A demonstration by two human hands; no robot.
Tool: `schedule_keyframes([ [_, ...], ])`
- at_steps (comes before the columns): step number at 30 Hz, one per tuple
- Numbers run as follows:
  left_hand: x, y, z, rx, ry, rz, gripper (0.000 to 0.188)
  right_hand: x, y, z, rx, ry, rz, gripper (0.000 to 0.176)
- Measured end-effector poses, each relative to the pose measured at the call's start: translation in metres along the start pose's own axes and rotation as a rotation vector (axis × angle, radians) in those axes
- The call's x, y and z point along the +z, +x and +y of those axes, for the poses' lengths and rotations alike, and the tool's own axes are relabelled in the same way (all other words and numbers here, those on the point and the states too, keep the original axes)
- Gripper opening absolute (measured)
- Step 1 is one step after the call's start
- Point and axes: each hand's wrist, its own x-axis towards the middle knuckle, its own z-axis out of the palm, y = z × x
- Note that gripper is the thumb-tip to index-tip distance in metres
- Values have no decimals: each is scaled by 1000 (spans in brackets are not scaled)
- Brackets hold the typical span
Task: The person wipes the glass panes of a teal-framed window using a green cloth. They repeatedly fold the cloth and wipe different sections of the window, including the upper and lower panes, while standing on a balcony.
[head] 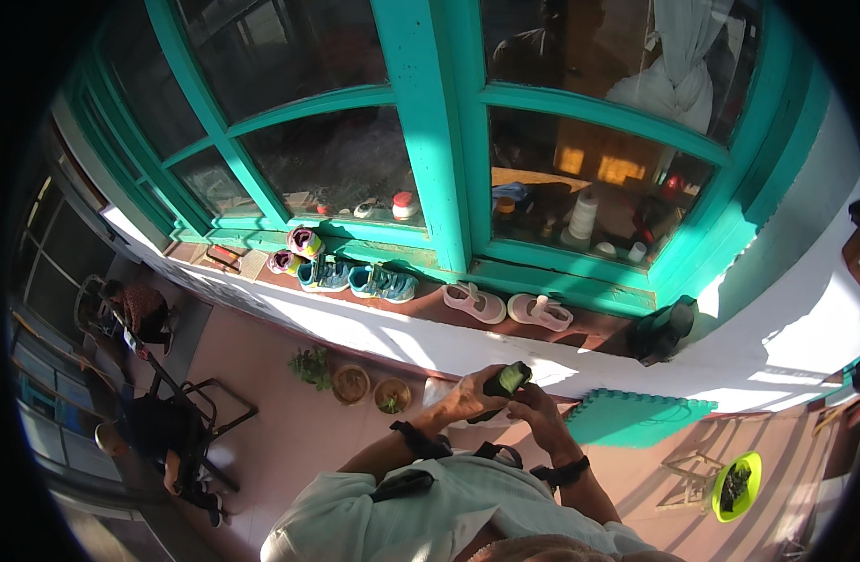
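My left hand (471,395) grips a small black shoe-like item with a green inner face (511,380), held in front of the white wall below the window. My right hand (540,413) is at its right side, fingers bent against its lower edge; whether they pinch it is hard to see. Dark straps circle both wrists. On the brown windowsill (423,309) above stand a pair of pink strap shoes (507,308), a pair of teal sneakers (356,279), and small multicoloured shoes (296,249). Dark footwear (662,331) sits at the sill's right end.
Potted plants (350,384) stand on the floor by the wall. A green foam mat (644,416) leans there. A yellow-green basin (737,486) rests at the right near a wooden stool (690,478). Two people (156,435) sit at the left, near a dark metal frame (209,414).
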Motion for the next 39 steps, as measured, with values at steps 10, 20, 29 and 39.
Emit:
schedule_keyframes([
  [10, 13, 5, 21, 61, 106, -14, 72, -5, 8, 13, -1, 57, 251, 37],
  [20, 5, -5, 23, -71, -162, -195, 82, -17, -1, 23, -85, 247, 310, 26],
  [29, -6, -26, 2, -88, -273, -262, 81, -10, 0, 26, -72, 365, 281, 25],
  [39, -72, -73, -44, -50, -191, -120, 70, 83, 31, 21, 6, 212, 175, 27],
])
